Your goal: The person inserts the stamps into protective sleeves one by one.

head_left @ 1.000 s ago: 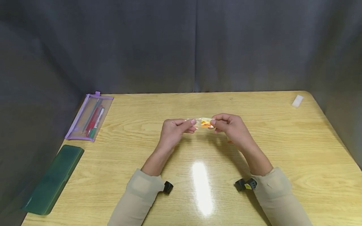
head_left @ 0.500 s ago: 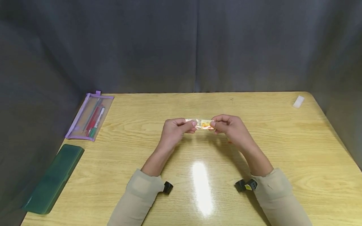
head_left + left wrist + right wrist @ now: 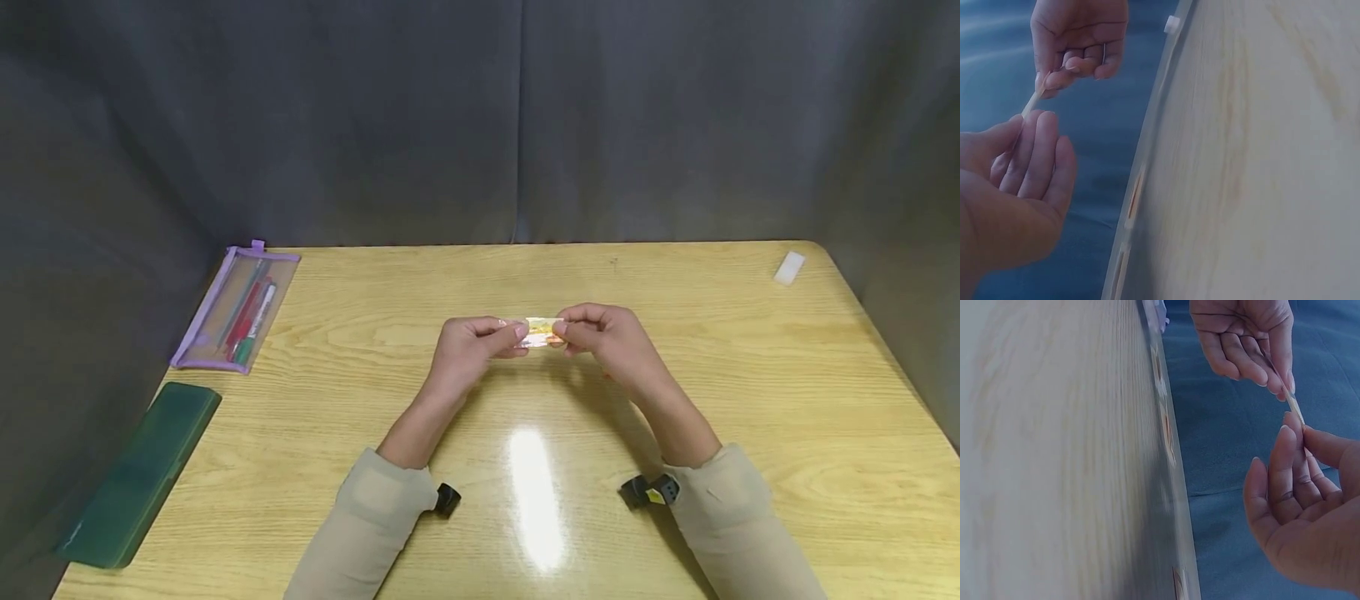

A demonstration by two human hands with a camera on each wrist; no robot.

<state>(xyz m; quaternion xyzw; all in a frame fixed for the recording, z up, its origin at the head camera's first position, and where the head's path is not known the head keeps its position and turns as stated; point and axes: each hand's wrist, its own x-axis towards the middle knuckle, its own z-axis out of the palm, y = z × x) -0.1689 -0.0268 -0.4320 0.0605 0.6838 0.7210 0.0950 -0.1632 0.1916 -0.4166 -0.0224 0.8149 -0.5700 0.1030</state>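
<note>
Now your left grip (image 3: 470, 348) is edging in toward your right grip (image 3: 620, 340), both pinching the small shiny packet (image 3: 540, 332) between thumb and fingers above the desk (image 3: 825, 417), leaving less of it showing and apparently giving you a closer hold.

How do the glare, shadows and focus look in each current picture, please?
Head view: a white glare streak lies on the table; the packet between the left hand and right hand shines, so its print is hard to read, and soft shadows fall beneath both. Left wrist view: dimmer, hazy, table grain soft. Right wrist view: also dim, a shadow darkening the table near its edge.
</note>
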